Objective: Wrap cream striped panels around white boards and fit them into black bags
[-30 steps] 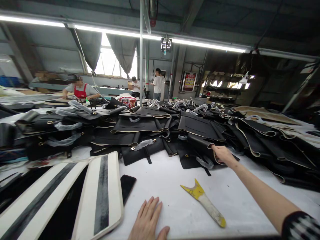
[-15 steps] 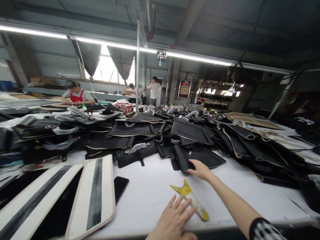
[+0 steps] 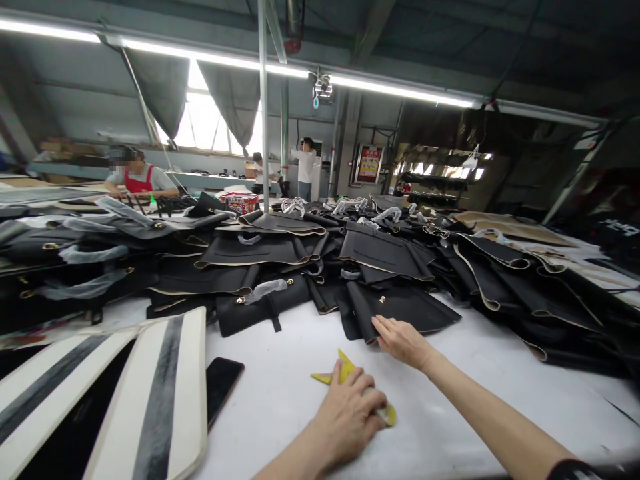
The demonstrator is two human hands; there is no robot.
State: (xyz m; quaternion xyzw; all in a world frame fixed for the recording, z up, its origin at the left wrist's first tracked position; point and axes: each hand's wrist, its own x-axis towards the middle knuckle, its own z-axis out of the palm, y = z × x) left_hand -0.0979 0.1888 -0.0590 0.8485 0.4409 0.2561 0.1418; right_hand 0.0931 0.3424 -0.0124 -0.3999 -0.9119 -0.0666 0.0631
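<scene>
My left hand [image 3: 353,403] is curled over a yellow fork-ended tool [image 3: 345,368] with a worn, whitish handle. The two-pointed end sticks out past my fingers and its rounded yellow tail shows on the right; my palm hides the middle. Farther forward, my right hand [image 3: 403,341] grips the near folded edge of a black leather bag piece [image 3: 417,308]. That piece lies on the white tabletop and carries a small metal fitting. My right thumb is mostly hidden.
Black leather bag pieces [image 3: 260,250], some with plastic-wrapped handles, are heaped across the back. At left lie a cream panel with dark stripes [image 3: 193,380] and a black phone [image 3: 225,383]. A person in a red apron [image 3: 140,180] sits beyond the heap.
My left hand has come down from above the yellow tool and closed around it, and the tool has shifted. My right hand stays at the leather edge. The camera view has shifted slightly.
</scene>
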